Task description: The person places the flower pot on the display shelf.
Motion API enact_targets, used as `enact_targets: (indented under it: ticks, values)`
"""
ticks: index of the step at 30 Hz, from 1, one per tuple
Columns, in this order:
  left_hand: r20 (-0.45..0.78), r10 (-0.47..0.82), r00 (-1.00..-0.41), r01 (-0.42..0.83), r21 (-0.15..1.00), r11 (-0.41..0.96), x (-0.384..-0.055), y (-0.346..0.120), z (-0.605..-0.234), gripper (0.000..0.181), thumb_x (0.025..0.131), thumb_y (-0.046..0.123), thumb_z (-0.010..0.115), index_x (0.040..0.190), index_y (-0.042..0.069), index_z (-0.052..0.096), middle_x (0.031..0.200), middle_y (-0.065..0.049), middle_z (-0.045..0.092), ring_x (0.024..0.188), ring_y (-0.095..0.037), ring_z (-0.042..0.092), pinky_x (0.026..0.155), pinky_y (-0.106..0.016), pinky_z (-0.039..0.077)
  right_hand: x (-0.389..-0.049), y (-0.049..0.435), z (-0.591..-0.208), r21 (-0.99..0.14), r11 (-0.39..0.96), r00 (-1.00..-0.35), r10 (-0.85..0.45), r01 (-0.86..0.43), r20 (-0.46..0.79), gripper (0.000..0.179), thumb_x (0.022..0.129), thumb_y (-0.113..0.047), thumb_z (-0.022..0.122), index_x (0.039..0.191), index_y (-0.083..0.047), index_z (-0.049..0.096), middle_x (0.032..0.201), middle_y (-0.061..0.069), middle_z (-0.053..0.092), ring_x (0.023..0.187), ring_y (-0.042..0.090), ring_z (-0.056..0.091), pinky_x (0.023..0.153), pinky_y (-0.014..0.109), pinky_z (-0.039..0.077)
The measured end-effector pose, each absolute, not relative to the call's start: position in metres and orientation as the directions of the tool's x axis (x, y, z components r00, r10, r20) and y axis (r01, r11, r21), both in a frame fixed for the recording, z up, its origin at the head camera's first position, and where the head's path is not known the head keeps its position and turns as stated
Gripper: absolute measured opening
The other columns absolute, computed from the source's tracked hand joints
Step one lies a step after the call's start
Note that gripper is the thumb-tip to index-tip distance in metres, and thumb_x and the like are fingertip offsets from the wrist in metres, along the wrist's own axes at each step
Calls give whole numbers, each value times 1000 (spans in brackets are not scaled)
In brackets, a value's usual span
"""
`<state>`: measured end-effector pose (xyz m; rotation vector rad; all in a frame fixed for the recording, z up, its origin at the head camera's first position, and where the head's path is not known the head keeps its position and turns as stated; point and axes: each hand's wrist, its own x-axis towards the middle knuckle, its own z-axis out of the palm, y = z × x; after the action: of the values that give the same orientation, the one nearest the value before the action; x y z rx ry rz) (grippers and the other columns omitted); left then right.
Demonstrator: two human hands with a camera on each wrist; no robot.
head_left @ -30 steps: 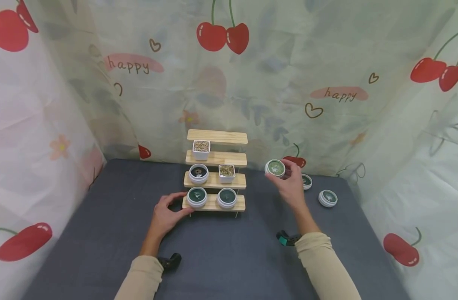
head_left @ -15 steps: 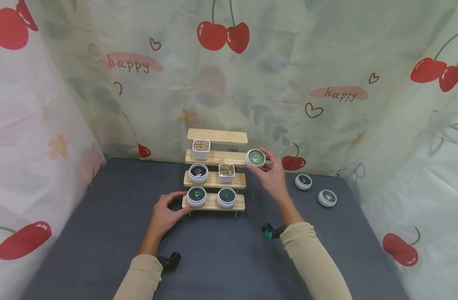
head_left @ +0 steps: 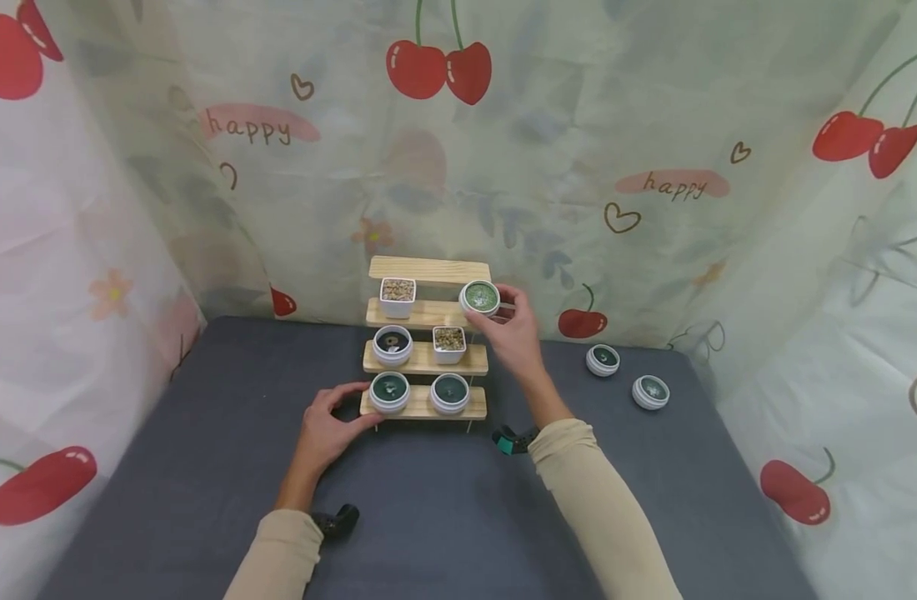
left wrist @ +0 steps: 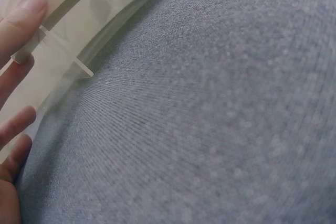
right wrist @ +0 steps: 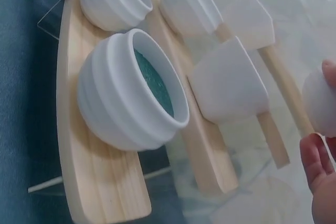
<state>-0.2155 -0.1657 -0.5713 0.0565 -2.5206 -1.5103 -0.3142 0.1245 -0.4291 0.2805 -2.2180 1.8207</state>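
Note:
A tiered wooden display rack [head_left: 430, 269] stands near the back curtain, its shelves on clear supports. My left hand [head_left: 329, 431] grips the left end of its lowest shelf; in the left wrist view the thumb [left wrist: 23, 23] lies on the board with a fingertip below. My right hand [head_left: 515, 337] holds a white round pot [head_left: 479, 297] with speckled green contents, at the right end of the second shelf from the top. In the right wrist view this pot [right wrist: 319, 102] is partly cut off. Whether it touches the shelf I cannot tell.
Two ribbed pots [head_left: 449, 393] sit on the lowest shelf. Above them are a dark-filled pot [head_left: 393, 345] and a square pot [head_left: 449, 344] of granules. Another square pot [head_left: 398, 297] stands left of the held one. Two more round pots [head_left: 603, 360] rest on the dark tabletop [head_left: 428, 517].
My right hand has carried the green-filled pot leftward and slightly up, from beside the rack to its second shelf from the top. The left hand keeps its place on the lowest shelf.

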Motion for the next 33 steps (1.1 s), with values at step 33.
enact_targets:
  ticks: [33]
  values:
    - [179,-142,-973,92,875,475,-217,-168,-577,64,70,54,90,127,32,69,127,-1,65,119,-22,54,105,-47,41,-334,104,-442,-923,282,-964,-42,-263,262,57,87,-20,83,135,-5,55,126,16,64,118,30,66,101,39,54]
